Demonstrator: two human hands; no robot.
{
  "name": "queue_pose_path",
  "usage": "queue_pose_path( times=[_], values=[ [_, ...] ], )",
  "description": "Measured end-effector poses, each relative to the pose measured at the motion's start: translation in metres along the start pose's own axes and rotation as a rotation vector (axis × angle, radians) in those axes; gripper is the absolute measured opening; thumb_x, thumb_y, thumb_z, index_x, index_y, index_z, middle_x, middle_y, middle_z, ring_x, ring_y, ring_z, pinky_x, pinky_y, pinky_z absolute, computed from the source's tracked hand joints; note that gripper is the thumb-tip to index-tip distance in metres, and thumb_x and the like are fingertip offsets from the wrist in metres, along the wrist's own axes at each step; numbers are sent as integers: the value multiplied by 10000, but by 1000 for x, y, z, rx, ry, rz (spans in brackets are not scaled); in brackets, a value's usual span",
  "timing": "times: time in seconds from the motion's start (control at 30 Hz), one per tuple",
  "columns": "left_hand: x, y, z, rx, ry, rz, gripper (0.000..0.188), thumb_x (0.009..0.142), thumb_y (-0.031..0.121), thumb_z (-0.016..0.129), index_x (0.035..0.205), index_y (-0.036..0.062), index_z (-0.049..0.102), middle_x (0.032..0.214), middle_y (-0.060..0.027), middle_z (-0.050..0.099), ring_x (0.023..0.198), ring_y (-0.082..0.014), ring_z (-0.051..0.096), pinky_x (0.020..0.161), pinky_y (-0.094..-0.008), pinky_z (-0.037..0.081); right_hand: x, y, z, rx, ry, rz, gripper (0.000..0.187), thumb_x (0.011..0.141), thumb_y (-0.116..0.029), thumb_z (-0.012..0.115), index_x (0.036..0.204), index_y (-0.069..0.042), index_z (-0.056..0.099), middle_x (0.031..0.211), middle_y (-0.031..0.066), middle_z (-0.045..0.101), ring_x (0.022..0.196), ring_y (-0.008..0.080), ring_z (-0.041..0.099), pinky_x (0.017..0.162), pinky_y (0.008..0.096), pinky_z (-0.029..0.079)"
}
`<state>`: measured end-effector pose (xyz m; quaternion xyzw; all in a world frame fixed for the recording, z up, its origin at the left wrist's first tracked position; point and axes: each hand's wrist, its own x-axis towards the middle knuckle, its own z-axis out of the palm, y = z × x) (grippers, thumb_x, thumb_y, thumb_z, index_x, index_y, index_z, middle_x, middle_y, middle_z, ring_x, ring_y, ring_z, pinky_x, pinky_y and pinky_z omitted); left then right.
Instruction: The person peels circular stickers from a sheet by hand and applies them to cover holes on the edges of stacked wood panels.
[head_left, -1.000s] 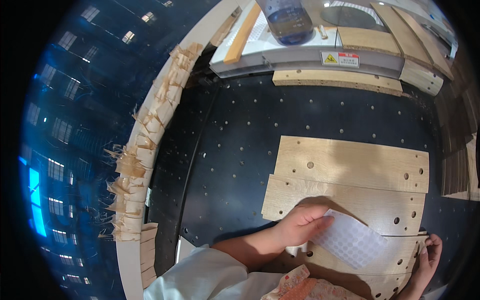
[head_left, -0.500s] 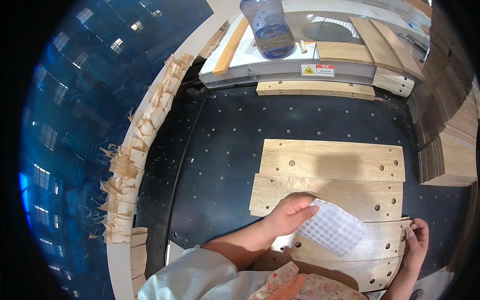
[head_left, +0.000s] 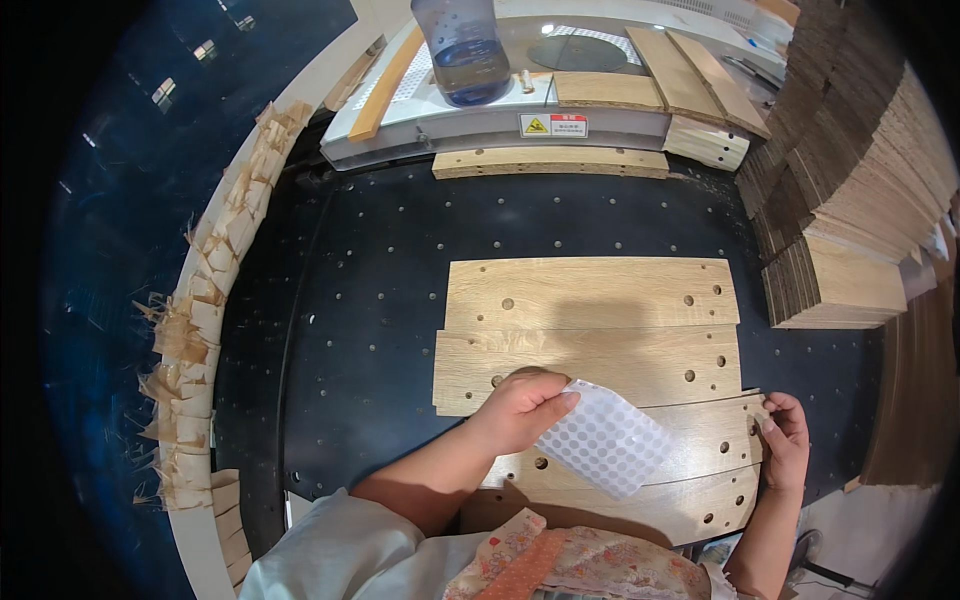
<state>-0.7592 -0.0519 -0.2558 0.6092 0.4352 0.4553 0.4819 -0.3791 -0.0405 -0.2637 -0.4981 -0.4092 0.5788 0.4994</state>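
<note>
My left hand (head_left: 522,408) pinches a white sheet of round dot stickers (head_left: 604,441) by its upper corner, holding it over the wooden boards. Several pale wooden boards with drilled holes (head_left: 590,330) lie side by side on the black perforated table (head_left: 360,330). My right hand (head_left: 787,440) rests on the right end of the third board (head_left: 700,432), fingertips touching the edge near a hole. The nearest board (head_left: 640,508) is partly hidden by the sheet and my arm.
A grey machine bed (head_left: 520,105) stands at the far side with a blue water bottle (head_left: 462,48) and wooden strips on it. Stacks of boards (head_left: 850,200) rise at the right. Torn tape scraps (head_left: 190,330) hang along the table's left rim.
The view has shifted, so the boards sit more central. My left hand with the sticker sheet has drawn slightly left and lifted the sheet; my right hand stays at the board's right end.
</note>
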Motion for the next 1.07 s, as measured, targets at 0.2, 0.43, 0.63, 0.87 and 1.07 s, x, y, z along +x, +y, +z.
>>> queue_pose_path(
  times=[0.2,0.43,0.63,0.87,1.07],
  values=[
    [1,1,-1,68,-12,24,241,876,117,554,678,0,484,580,-135,477,533,-271,477,507,-344,374,0,2,-3,-22,-25,-32,337,799,26,551,1130,-25,515,1021,21,528,937,112,493,884,238,381],
    [3,6,-10,134,-84,74,254,889,163,534,699,2,486,593,-146,491,548,-298,490,530,-362,384,4,2,-9,-22,-62,-50,292,820,-6,547,1110,-21,517,1033,37,543,965,130,504,901,259,376],
    [5,4,-9,78,-93,64,239,886,137,541,700,0,479,603,-140,489,557,-289,489,537,-357,380,12,6,-25,41,-110,-56,312,838,-98,606,1127,-32,510,1007,43,577,938,131,529,891,264,396],
    [9,4,-5,102,-67,144,258,880,102,535,662,2,438,575,-124,422,533,-277,409,513,-357,331,17,26,-76,253,-44,-93,401,876,-129,590,1227,-35,420,998,64,567,843,142,533,773,230,454],
    [13,23,-8,52,-74,-33,212,849,139,565,697,11,493,620,-170,492,609,-384,484,537,-425,361,16,38,-118,320,-124,-61,461,923,-157,514,1314,-16,315,1182,87,465,1088,164,488,961,293,425]
  ],
)
